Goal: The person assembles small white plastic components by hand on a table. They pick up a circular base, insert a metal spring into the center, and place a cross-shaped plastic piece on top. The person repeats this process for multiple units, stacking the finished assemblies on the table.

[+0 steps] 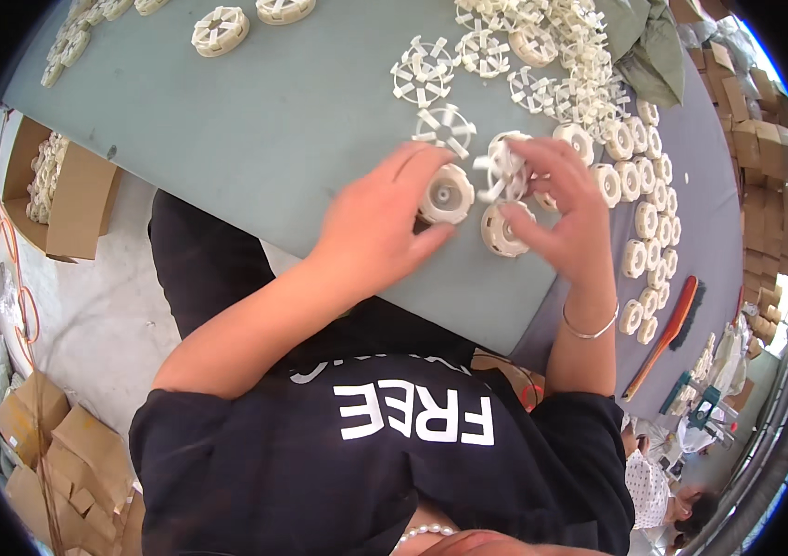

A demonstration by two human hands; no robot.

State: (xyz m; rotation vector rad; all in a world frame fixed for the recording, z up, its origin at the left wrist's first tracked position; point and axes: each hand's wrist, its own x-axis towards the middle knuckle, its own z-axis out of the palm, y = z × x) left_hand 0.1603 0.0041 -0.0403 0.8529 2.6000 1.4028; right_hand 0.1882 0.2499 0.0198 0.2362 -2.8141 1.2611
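Your two bare hands work at the near edge of a grey-green worktop (255, 120). Your left hand (377, 218) is half curled, fingers at the far rim and thumb at the near rim of a cream round housing (443, 195), a shallow cup facing up with a small hub inside. Your right hand (575, 218) is arched, thumb spread below the fingers; the fingers have hold of a white spoked disc (503, 176), tilted and slightly blurred. Just below that disc sits a second housing (501, 236), near your right thumb; you cannot tell from this view whether they touch.

Beyond your left fingertips lies a loose spoked ring (445, 130), and farther off a heap of spoked parts (584, 79). To the right, many more housings (630, 181) stand in close rows, with a red-handled brush (667, 334) nearer you.

On the floor to your left, an open cardboard box (85, 199) holds a pile of small cream parts (46, 176). Lower left are more cartons (32, 417), their contents too unclear to tell. Stacked brown boxes (769, 153) line the far right.
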